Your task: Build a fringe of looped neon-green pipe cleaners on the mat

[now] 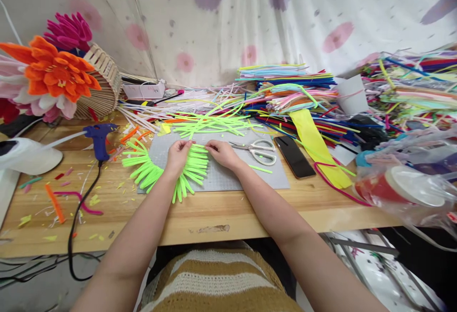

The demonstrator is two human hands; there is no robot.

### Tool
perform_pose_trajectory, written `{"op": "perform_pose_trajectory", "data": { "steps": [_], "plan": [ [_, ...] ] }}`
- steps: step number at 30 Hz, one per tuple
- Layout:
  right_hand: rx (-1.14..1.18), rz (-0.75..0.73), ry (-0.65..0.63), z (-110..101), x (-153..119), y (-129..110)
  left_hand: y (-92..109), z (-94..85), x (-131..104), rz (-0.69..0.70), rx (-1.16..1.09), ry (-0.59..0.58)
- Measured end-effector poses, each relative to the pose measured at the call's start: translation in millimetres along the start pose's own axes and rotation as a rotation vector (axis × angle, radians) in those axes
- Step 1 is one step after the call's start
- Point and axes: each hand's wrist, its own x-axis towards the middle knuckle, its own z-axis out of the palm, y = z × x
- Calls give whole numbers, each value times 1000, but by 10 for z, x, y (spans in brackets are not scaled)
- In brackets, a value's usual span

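Note:
A fringe of bright green pipe cleaner loops [194, 164] curves in an arc over the grey cutting mat [228, 178]. My left hand [177, 157] pinches the inner edge of this fringe near its upper end. At the tip of that end, my right hand [222, 153] has thumb and finger closed on a green pipe cleaner; the exact grip is too small to make out. Just beyond both hands lie loose green pipe cleaners [214, 124] in a crossed heap. White-handled scissors [260, 150] rest on the mat to the right of my right hand.
A blue glue gun [98, 140] stands at left, its cord hanging off the table edge. Scraps litter the wood around it. Fuzzy flowers [60, 71] fill a basket behind. A phone [294, 156], stacked pipe cleaners [285, 95] and a bagged cup [403, 186] occupy the right.

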Motion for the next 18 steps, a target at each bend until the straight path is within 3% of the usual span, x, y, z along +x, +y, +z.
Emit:
{"op": "perform_pose_trajectory", "data": {
  "steps": [5, 18],
  "plan": [
    [-45, 23, 22, -75, 1, 36, 46, -46, -19, -83, -142, -37],
    [-134, 17, -2, -77, 7, -5, 49, -11, -35, 23, -118, 2]
  ]
}}
